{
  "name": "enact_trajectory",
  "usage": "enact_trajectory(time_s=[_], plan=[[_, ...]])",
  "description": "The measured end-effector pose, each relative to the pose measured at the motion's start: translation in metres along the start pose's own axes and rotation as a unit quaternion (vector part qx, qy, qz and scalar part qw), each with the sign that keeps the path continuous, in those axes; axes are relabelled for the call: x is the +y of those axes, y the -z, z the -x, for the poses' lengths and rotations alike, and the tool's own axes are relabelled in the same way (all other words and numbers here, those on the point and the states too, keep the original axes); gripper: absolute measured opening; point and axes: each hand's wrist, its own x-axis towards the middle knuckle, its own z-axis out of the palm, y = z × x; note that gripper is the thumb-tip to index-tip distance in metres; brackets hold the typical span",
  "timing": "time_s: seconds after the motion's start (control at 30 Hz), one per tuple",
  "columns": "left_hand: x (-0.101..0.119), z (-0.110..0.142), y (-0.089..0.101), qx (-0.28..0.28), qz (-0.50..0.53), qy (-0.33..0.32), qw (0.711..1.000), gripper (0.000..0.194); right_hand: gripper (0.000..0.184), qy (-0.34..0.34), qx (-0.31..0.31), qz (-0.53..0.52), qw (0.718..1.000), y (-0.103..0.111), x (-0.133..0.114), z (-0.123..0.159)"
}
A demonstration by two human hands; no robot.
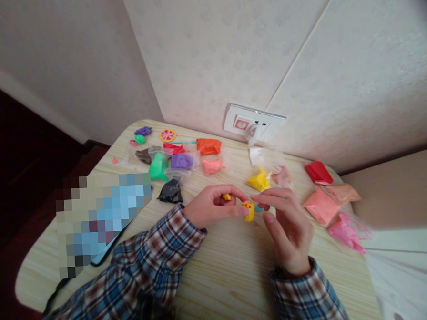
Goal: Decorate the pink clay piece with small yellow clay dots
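My left hand [214, 206] pinches a small yellow clay piece [248, 211] between thumb and forefinger. The piece has a bumpy surface and red marks near its top. Another bit of yellow clay [227, 197] shows at the curled fingers of the same hand. Just right of the bumpy piece is my right hand [288, 227], thumb and fingers apart with nothing visible between them. Its fingertips come close to the piece; whether they touch it I cannot tell. Partly hidden behind the right fingers lies something turquoise [262, 206]. A bag of yellow clay [259, 179] lies beyond the hands.
Bags of green [158, 167], purple [181, 161], black [171, 191] and orange clay [209, 146] lie on the wooden table [223, 274]. Pink clay bags [322, 206] are at right. Finished grapes [143, 131] and a round slice [168, 135] sit at back left. A blurred device [106, 227] lies left.
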Motion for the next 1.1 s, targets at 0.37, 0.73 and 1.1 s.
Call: enact_trajectory(time_s=[0.37, 0.73, 1.1], plan=[[0.0018, 0.0008, -0.0004, 0.001, 0.0, 0.001, 1.0, 0.033, 0.031, 0.035, 0.001, 0.035, 0.999, -0.0008, -0.0053, -0.0014], [0.001, 0.0004, 0.0005, 0.002, 0.004, -0.001, 1.0, 0.037, 0.029, 0.041, 0.019, 0.044, 0.998, -0.0013, -0.0033, 0.0002], [-0.0002, 0.0015, 0.0013, -0.012, 0.022, -0.014, 1.0, 0.036, 0.038, 0.021, -0.045, 0.054, 0.997, -0.0071, -0.0042, -0.0028]])
